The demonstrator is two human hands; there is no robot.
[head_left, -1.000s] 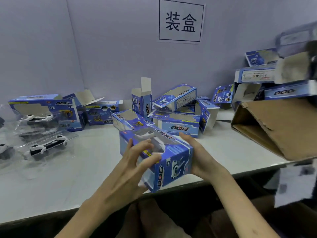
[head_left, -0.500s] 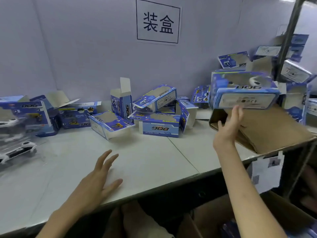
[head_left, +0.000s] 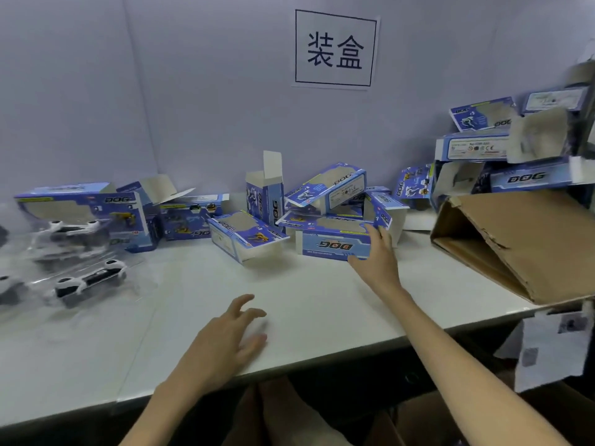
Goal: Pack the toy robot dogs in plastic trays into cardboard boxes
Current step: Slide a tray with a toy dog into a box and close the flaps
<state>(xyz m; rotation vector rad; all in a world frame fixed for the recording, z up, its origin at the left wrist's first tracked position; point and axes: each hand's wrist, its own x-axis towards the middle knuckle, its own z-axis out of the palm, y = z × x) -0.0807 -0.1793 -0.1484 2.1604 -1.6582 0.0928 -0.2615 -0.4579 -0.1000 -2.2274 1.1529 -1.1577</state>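
head view: the left edge cuts off a heap of clear plastic trays [head_left: 80, 268], glossy and hard to trace, with the white-and-black toy robot dogs [head_left: 88, 280] inside them blurred; how many lie there cannot be told. at the right edge a stack of blue cardboard boxes [head_left: 502, 149] smears into the frame border, above a brown corrugated carton [head_left: 521, 243] lying on its side with its mouth open (its far end runs out of frame). the print on the boxes is mostly too small to read beyond "dog".

the pale, smooth worktop [head_left: 322, 304] carries a loose scatter of empty blue boxes along the back wall, several with flaps up. a paper sign [head_left: 335, 48] is stuck to the grey wall.

the right hand [head_left: 375, 255] reaches forward, fingers spread around the near right corner of a low blue box [head_left: 331, 243], touching it. the left hand [head_left: 231, 336] hovers palm down just above the worktop's front part, fingers loosely spread, holding nothing.
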